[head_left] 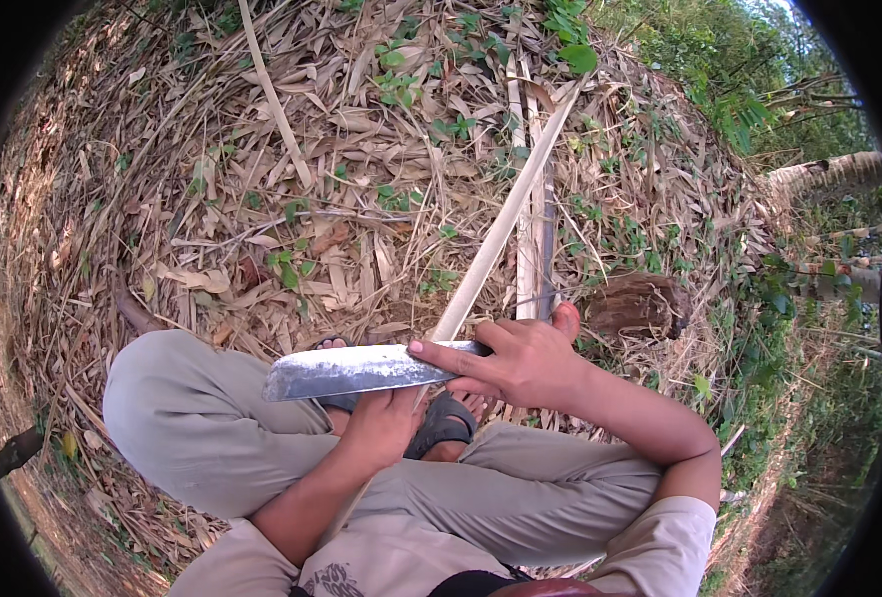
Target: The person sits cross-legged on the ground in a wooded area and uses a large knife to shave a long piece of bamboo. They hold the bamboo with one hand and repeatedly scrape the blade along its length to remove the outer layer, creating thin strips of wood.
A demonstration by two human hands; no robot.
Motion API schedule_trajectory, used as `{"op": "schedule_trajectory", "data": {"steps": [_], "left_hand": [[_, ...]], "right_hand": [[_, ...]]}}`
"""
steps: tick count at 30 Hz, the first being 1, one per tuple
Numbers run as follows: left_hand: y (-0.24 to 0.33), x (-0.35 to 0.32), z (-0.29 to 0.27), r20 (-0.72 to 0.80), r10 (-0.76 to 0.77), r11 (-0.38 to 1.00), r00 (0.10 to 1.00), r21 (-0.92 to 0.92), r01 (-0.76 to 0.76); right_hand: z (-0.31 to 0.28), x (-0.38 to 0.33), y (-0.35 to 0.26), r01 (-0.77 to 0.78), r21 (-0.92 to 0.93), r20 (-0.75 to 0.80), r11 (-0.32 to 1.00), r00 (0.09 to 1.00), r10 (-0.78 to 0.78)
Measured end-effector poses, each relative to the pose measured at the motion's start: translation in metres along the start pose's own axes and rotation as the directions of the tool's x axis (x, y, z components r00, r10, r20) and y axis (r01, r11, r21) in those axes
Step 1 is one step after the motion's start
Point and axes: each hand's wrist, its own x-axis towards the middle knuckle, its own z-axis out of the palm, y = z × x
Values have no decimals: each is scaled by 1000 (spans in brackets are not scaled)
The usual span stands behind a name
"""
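Note:
My right hand (pixel 526 363) grips the handle end of a machete (pixel 346 374), its index finger stretched along the blade. The broad, worn blade points left and lies across a long pale bamboo strip (pixel 501 231). Just below the blade, my left hand (pixel 383 426) is closed around the strip, its fingertips partly hidden by the blade. From my lap the strip runs up and away to the right, over the ground. Most of the machete's handle is hidden in my right hand.
Several more split strips (pixel 528 229) lie beyond my right hand, beside a short brown log (pixel 640 304). Another strip (pixel 274 99) lies far left. Dry leaves cover the ground. My bent knees and sandalled feet (pixel 443 428) are close below the blade. Trunks (pixel 827 175) stand at right.

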Motion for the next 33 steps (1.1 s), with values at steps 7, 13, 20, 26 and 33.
{"op": "schedule_trajectory", "data": {"steps": [7,13,20,26,33], "left_hand": [[39,3,-7,112,-361,914,926,-156,375],[30,8,-7,118,-298,942,947,-124,312],[27,8,-2,159,-411,873,898,-216,438],[22,6,-4,182,-439,847,880,-245,473],[23,-2,2,174,-328,920,928,-163,356]], "right_hand": [[-4,-13,67,-381,50,-123,923,915,385],[-6,-7,10,-14,-38,34,999,999,15],[13,-45,121,-477,94,-209,874,849,486],[14,-30,61,-309,-86,11,947,950,311],[7,-55,126,-607,62,-229,792,764,603]]}}
